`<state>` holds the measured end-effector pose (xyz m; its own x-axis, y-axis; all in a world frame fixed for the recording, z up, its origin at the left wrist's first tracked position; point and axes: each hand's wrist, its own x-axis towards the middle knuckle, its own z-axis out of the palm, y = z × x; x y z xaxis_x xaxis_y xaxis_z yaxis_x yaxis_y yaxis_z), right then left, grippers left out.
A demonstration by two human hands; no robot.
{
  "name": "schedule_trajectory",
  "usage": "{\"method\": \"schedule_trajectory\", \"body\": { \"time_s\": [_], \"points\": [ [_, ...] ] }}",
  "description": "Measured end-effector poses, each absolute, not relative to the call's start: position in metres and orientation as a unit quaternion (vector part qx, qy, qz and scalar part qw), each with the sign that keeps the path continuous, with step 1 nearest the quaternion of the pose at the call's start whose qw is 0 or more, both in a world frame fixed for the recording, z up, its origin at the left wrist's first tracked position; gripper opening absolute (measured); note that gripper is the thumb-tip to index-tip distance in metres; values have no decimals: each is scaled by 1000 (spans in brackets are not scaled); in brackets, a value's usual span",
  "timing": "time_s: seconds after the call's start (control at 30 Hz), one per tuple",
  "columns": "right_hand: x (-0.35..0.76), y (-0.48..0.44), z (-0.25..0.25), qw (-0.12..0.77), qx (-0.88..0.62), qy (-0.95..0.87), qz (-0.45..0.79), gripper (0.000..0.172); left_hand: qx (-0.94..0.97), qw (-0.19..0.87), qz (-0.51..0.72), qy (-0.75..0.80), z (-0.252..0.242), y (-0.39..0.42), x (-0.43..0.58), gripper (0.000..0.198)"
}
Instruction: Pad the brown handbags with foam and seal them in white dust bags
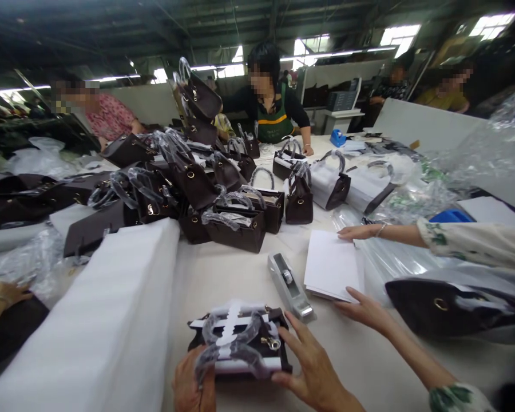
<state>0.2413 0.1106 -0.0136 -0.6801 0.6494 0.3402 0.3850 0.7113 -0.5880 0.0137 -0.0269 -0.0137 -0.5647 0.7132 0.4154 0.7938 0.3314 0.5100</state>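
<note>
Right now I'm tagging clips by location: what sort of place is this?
Probably a handbag factory's packing line: the left hand grips a wrapped handbag, brown handbags pile ahead, with foam sheets and a tape dispenser.

1. Premises: a factory packing floor for handbags.
2. Landmark: a tape dispenser (pixel 289 286) lies mid-way along a long pale worktop (pixel 223 280).
3. Beyond the dispenser: many alike dark handbags (pixel 236 229) in a heap, handles bound in clear film.
4. Left of it: a tall stack of white foam sheets (pixel 103 320). Right of it: paper sheets (pixel 332 266) and loose plastic bags (pixel 476 149).
5. Near side of it: one wrapped handbag (pixel 240 343).
6. Far beyond it: an aproned worker (pixel 274 123) and other workers at the worktop, under bare roof beams (pixel 223 23) and strip lights (pixel 339 54).
</note>
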Motion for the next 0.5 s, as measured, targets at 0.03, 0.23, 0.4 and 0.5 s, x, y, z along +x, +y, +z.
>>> {"method": "schedule_trajectory", "body": {
  "time_s": [0.03, 0.23, 0.4, 0.5],
  "points": [
    [242, 111, -15, 271, -291, -882, 252, 74, -465, 61, -346, -813, -13, -27, 14, 37],
    [245, 126, -13, 231, -255, -876, 337, 110, -485, 63, -336, -805, -12, -26, 12, 33],
    [236, 142, -11, 148, -241, -876, 392, 115, -476, 67, -363, -798, -11, -22, 15, 28],
    [235, 143, -12, 154, -260, -856, 419, 111, -478, 70, -374, -791, -7, -19, 19, 25]
  ]
}}
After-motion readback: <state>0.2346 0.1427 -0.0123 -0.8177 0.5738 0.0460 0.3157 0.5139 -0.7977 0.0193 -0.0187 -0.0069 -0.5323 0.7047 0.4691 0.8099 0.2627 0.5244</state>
